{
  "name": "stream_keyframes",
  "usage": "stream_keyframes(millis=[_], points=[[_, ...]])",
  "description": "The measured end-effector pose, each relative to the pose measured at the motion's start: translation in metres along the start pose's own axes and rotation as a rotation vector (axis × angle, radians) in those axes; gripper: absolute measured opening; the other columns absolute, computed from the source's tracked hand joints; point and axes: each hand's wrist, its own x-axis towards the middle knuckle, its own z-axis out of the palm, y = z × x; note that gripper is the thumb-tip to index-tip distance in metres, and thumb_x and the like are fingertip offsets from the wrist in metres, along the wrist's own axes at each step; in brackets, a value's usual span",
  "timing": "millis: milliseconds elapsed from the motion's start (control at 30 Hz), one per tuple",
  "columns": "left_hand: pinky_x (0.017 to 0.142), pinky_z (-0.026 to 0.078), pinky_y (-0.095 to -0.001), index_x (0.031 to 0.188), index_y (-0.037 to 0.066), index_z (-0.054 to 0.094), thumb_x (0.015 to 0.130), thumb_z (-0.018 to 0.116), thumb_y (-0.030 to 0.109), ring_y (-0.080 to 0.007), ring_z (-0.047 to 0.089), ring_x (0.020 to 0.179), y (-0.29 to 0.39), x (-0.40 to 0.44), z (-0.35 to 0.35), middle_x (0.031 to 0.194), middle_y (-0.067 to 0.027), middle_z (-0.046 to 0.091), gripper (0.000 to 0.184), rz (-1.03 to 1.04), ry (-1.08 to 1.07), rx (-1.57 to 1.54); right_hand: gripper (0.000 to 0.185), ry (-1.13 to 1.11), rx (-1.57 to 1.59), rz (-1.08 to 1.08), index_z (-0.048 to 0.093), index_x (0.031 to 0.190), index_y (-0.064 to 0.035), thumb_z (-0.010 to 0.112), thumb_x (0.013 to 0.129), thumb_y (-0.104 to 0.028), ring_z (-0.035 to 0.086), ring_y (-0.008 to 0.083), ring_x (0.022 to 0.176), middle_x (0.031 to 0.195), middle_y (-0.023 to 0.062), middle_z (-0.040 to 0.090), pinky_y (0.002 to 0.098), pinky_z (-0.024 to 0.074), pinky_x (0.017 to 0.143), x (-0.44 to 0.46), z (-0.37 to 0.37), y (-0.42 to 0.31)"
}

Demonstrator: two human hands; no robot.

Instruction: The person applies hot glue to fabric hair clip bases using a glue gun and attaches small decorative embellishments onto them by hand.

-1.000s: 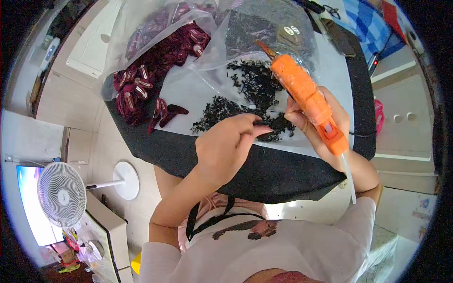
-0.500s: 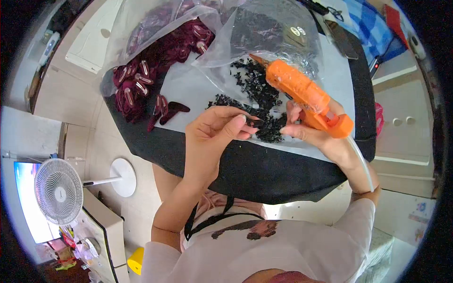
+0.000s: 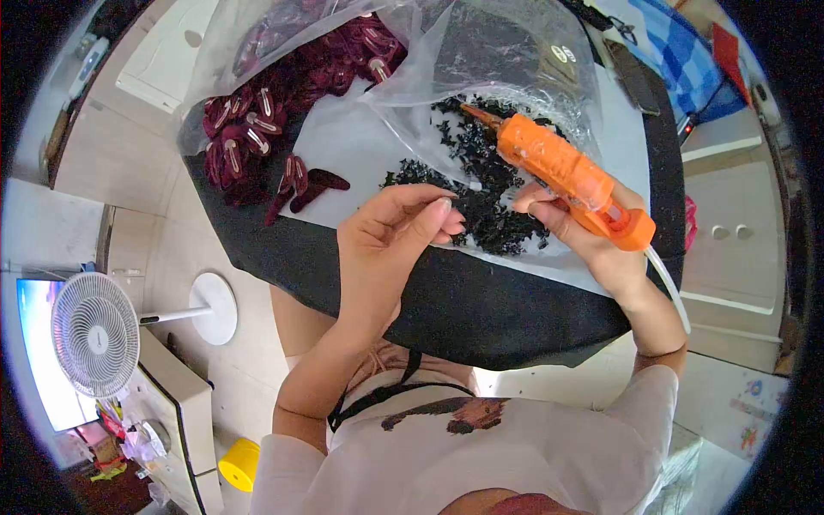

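Left hand (image 3: 386, 232), centre frame, pinches nearly closed, cannot tell on what; right hand (image 3: 596, 253), right of centre, curls round orange glue gun (image 3: 554, 160), near black pieces (image 3: 489, 210).

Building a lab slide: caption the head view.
Right hand holds an orange glue gun near small black pieces; left hand close by.

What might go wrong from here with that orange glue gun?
If the nozzle is hot, which the picture can't show, the orange glue gun in the right hand might drip onto the loose black pieces or mark the clear plastic bag nearby. The left hand is also close, so a slip might burn it.
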Motion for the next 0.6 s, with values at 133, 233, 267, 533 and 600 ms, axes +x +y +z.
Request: stream_keyframes(millis=[133, 233, 267, 533, 600], points=[[0.066, 0.049, -0.0251, 0.097, -0.003, 0.060, 0.086, 0.058, 0.006, -0.0161, 0.063, 0.072, 0.000, 0.000, -0.002, 0.081, -0.0110, 0.065, 0.015, -0.019, -0.013, -0.034, 0.034, 0.075, 0.022, -0.029, 0.058, 0.105, 0.0009, 0.072, 0.076, -0.010, 0.061, 0.0102, 0.083, 0.091, 0.0066, 0.065, 0.0227, 0.0490, 0.072, -0.002, 0.002, 0.007], [0.065, 0.049, -0.0250, 0.097, -0.003, 0.060, 0.085, 0.058, 0.006, -0.0161, 0.063, 0.071, -0.003, 0.000, -0.002, 0.080, -0.0109, 0.065, 0.015, -0.020, -0.006, -0.021, 0.032, 0.095, -0.045, -0.048, 0.059, 0.102, -0.0013, 0.073, 0.075, -0.011, 0.061, 0.0096, 0.080, 0.089, 0.0049, 0.065, 0.0212, 0.0480, 0.070, -0.002, 0.002, 0.008], [0.065, 0.049, -0.0250, 0.097, -0.003, 0.060, 0.085, 0.058, 0.006, -0.0161, 0.063, 0.070, -0.003, 0.000, -0.002, 0.080, -0.0110, 0.065, 0.014, -0.015, -0.010, -0.018, 0.031, 0.090, -0.091, -0.056, 0.059, 0.101, -0.0018, 0.073, 0.075, -0.011, 0.060, 0.0094, 0.079, 0.088, 0.0045, 0.064, 0.0211, 0.0474, 0.069, -0.001, 0.001, 0.007], [0.068, 0.049, -0.0234, 0.097, -0.001, 0.060, 0.085, 0.059, 0.006, -0.0146, 0.062, 0.074, -0.003, -0.002, -0.004, 0.085, -0.0079, 0.064, 0.014, 0.032, 0.010, -0.009, 0.024, 0.058, -0.439, -0.446, 0.060, 0.091, -0.0027, 0.074, 0.074, -0.013, 0.054, 0.0073, 0.068, 0.079, 0.0021, 0.061, 0.0221, 0.0439, 0.061, 0.010, 0.002, 0.015], [0.070, 0.048, -0.0231, 0.097, -0.001, 0.060, 0.086, 0.058, 0.006, -0.0143, 0.062, 0.076, -0.007, 0.000, -0.005, 0.088, -0.0074, 0.063, 0.014, 0.103, 0.013, 0.043, 0.024, 0.038, -0.366, -0.201, 0.060, 0.090, -0.0024, 0.075, 0.074, -0.013, 0.054, 0.0084, 0.069, 0.078, 0.0030, 0.061, 0.0220, 0.0439, 0.063, 0.004, 0.004, 0.009]])
